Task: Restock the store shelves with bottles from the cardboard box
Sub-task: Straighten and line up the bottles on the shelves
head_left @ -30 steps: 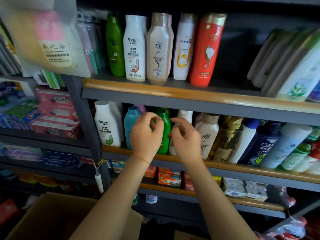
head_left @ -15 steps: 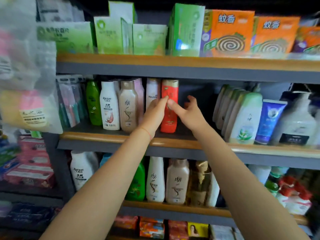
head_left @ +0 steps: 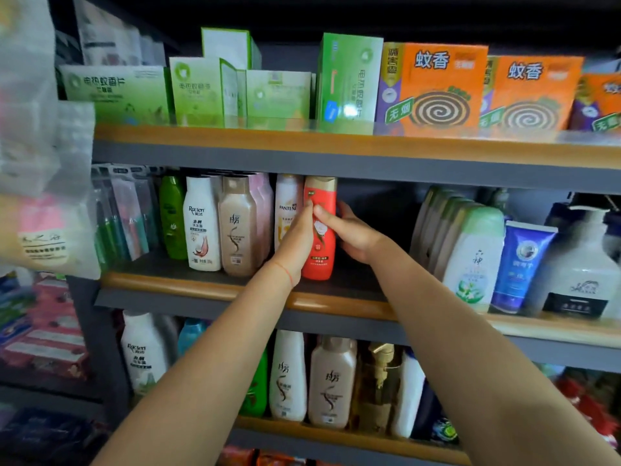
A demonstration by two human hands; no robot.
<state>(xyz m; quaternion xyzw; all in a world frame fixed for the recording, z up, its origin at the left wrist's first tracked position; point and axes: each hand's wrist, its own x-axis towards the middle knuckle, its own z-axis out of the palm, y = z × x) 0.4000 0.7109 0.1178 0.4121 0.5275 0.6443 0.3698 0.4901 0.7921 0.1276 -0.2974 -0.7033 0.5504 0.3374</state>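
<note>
A red shampoo bottle (head_left: 322,267) with a gold cap stands upright on the middle shelf (head_left: 201,287), right of a white Pantene bottle (head_left: 287,200). My left hand (head_left: 295,243) lies with straight fingers against the red bottle's front left side. My right hand (head_left: 353,237) grips the bottle from the right, thumb across the front and fingers behind it. The cardboard box is out of view.
Left of the Pantene bottle stand beige (head_left: 237,230), white (head_left: 201,227) and green (head_left: 171,216) bottles. Slanted white-green bottles (head_left: 470,257), a blue tube (head_left: 519,264) and a pump bottle (head_left: 578,264) are at right. Orange coil boxes (head_left: 437,85) fill the top shelf; more bottles (head_left: 331,381) stand below.
Both hands rose from the green bottle on the lower shelf to the red bottle on the middle shelf. My right hand now wraps round it.
</note>
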